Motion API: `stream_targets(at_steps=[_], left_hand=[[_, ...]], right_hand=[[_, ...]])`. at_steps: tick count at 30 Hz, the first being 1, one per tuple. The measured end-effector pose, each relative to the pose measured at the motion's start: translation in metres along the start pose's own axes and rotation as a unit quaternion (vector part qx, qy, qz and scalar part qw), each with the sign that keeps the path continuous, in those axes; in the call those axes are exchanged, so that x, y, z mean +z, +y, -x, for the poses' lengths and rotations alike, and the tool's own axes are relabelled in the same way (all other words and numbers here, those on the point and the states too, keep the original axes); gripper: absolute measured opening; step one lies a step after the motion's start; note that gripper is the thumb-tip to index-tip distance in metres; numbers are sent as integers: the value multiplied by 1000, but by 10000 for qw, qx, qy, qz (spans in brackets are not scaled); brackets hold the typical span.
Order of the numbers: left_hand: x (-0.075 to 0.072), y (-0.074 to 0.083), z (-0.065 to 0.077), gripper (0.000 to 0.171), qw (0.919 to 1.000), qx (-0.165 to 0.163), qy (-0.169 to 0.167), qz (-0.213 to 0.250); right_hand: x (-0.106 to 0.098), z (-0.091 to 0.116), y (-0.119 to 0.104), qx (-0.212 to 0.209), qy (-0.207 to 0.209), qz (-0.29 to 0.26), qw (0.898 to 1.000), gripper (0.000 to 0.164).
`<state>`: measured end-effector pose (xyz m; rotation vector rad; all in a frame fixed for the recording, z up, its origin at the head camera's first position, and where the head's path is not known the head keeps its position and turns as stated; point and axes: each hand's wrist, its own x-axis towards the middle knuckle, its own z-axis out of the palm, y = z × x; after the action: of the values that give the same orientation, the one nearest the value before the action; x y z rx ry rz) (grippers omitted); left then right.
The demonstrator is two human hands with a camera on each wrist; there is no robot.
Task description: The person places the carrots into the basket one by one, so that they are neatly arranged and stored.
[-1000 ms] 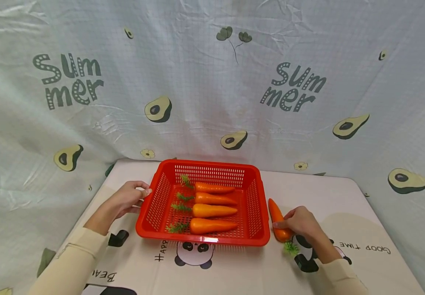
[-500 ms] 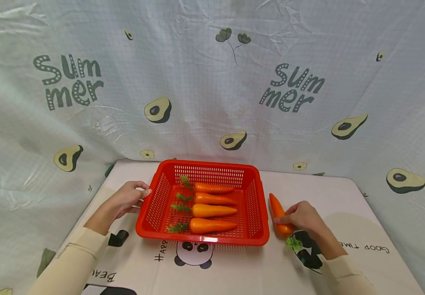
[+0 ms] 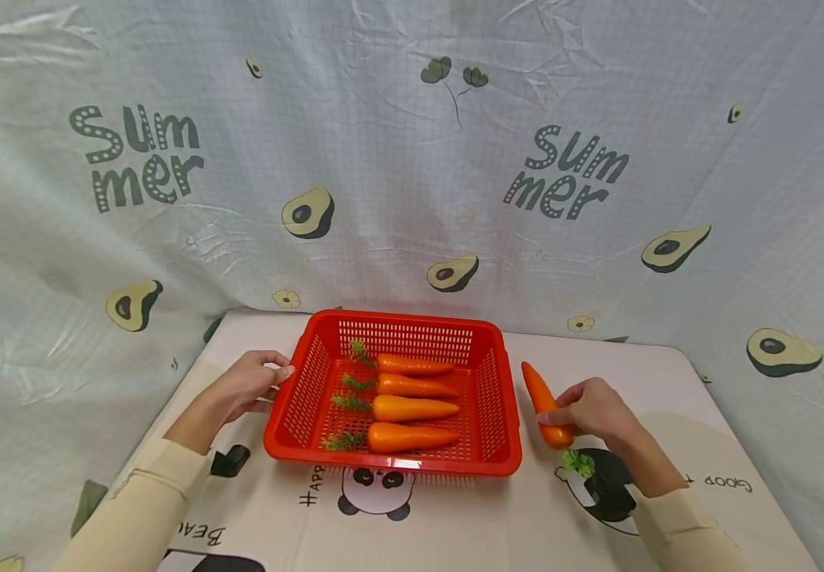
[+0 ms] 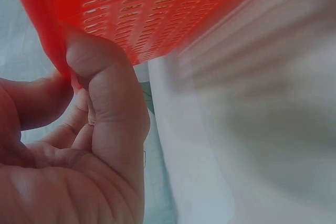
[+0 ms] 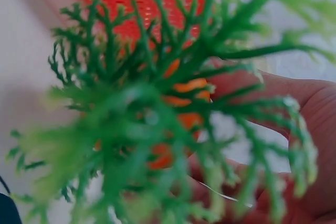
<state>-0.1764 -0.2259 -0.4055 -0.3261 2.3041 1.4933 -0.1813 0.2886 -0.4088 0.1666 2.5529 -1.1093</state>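
Note:
My left hand point(image 3: 250, 383) pinches the left rim of a red plastic basket point(image 3: 392, 463); the left wrist view shows thumb and fingers on either side of the rim point(image 4: 44, 35). Several orange carrots lie in a row inside, among them the front carrot point(image 3: 412, 438), leafy tops to the left. Right of the basket, my right hand point(image 3: 593, 411) pinches another carrot point(image 3: 539, 389) near its thick end, tip pointing away from me. Its green leafy top point(image 5: 131, 129) covers much of the right wrist view and partly hides the fingers.
The table has a pale cloth point(image 3: 454, 528) printed with pandas and words. Behind it hangs a light curtain point(image 3: 383, 143) with avocado prints. The basket stands between the hands, toward the back of the table.
My right hand has moved a little away from me and slightly right, carrying the carrot along beside the basket. The left hand and the basket stay in place.

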Motion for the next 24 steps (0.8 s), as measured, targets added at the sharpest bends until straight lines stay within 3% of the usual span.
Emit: stream_targets(at_steps=[24], left_hand=[[-1,-2,-1,29,10000,27,12,-10]], right_hand=[[-7,10,-34,-563,-367,55,9977,34]])
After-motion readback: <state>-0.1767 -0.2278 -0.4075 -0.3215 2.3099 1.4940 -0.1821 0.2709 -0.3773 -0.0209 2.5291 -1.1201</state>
